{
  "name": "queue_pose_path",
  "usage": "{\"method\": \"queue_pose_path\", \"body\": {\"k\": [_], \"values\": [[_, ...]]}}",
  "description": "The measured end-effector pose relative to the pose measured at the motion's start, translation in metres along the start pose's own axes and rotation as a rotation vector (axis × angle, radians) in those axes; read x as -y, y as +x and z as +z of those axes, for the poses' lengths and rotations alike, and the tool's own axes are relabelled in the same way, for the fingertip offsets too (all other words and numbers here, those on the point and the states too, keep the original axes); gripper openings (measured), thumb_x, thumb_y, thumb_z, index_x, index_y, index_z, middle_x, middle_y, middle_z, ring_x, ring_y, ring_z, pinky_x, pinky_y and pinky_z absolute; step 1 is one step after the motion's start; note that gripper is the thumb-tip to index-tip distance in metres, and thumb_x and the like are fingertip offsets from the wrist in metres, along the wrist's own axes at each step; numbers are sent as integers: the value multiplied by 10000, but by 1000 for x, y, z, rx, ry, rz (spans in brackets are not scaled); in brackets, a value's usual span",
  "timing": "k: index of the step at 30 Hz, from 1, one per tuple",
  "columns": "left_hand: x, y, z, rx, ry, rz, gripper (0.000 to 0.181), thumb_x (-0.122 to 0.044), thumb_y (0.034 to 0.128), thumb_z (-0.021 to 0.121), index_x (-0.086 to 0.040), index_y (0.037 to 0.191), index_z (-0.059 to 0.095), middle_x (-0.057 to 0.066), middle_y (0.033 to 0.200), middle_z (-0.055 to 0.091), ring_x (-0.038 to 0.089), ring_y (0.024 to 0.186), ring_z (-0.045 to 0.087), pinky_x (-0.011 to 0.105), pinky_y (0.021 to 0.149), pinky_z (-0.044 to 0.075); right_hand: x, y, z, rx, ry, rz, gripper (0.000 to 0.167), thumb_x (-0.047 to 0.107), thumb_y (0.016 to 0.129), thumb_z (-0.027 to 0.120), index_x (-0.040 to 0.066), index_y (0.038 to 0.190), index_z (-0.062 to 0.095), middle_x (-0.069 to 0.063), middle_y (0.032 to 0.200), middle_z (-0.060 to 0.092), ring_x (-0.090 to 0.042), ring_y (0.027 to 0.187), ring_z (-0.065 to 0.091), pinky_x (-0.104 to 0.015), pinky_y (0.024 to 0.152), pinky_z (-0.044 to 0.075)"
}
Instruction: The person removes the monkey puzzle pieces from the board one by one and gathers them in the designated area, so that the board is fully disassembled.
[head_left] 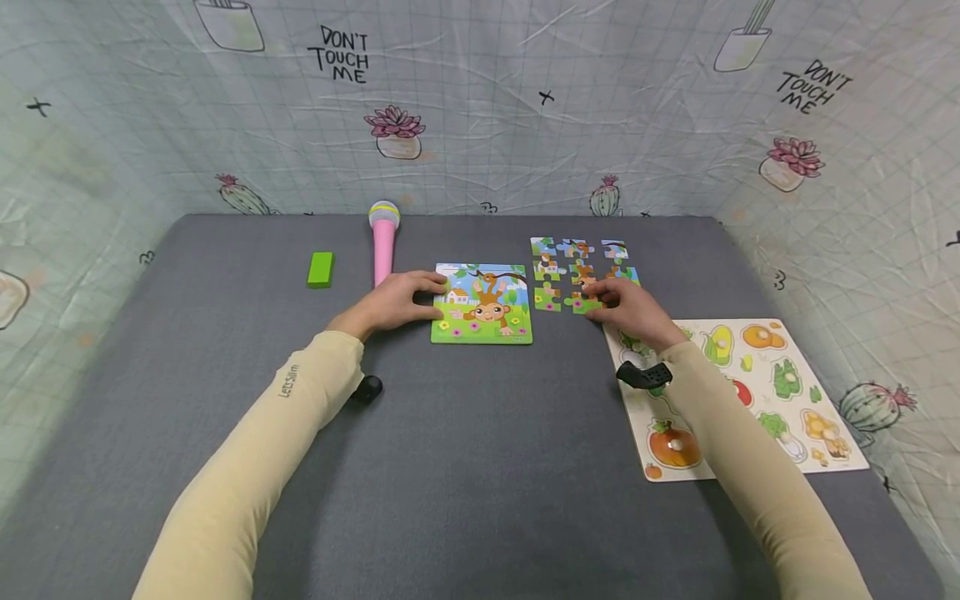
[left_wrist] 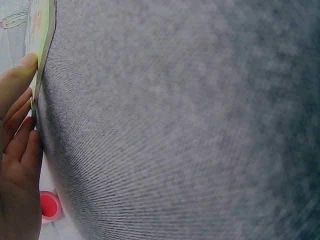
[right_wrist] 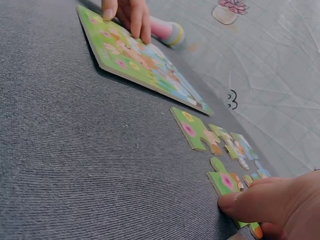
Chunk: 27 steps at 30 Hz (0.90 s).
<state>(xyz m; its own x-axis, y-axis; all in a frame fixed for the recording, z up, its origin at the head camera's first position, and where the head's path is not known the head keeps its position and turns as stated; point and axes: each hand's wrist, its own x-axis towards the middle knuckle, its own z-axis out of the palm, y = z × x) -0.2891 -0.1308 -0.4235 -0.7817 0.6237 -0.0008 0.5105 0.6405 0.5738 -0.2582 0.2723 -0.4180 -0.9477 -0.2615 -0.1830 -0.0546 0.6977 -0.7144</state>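
A square picture board (head_left: 482, 307) with a monkey hanging over a green meadow lies mid-table. My left hand (head_left: 397, 302) rests on its left edge, thumb (left_wrist: 19, 80) and fingertips on the face. To its right, several jigsaw pieces (head_left: 547, 296) with a similar monkey picture lie in loose rows with gaps. My right hand (head_left: 633, 310) is over the lower right pieces, thumb (right_wrist: 250, 202) and fingers pinching a corner piece (right_wrist: 257, 231) that is mostly hidden. A green piece with a pink flower (right_wrist: 225, 182) lies beside that thumb.
A pink toy microphone (head_left: 384, 237) lies behind my left hand, and a green block (head_left: 320, 270) is farther left. On the right, a vegetable knob-puzzle board (head_left: 757, 450) sits under my right forearm. A printed cloth (head_left: 480, 125) hangs behind the grey table (head_left: 480, 467).
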Motion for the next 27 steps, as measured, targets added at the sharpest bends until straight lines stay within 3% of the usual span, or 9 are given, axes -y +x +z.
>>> {"method": "queue_pose_path", "body": {"k": [17, 27], "values": [[0, -2, 1, -8, -4, -2, 497, -241, 864, 757, 5, 1278, 634, 111, 1420, 526, 276, 1363, 419, 405, 1137, 308, -1, 1, 1, -11, -11, -16, 407, 128, 937, 669, 32, 1322, 581, -170, 1289, 546, -311, 1113, 490, -462, 945, 401], [-1, -2, 1, 0, -5, -10, 500, -237, 868, 754, 7, 1286, 628, 115, 1425, 520, 282, 1363, 418, 415, 1135, 311, 13, 0, -3, -3, 74, 16, 410, 198, 984, 605, 58, 1365, 551, -157, 1323, 541, -302, 1146, 537, -451, 852, 499]]}}
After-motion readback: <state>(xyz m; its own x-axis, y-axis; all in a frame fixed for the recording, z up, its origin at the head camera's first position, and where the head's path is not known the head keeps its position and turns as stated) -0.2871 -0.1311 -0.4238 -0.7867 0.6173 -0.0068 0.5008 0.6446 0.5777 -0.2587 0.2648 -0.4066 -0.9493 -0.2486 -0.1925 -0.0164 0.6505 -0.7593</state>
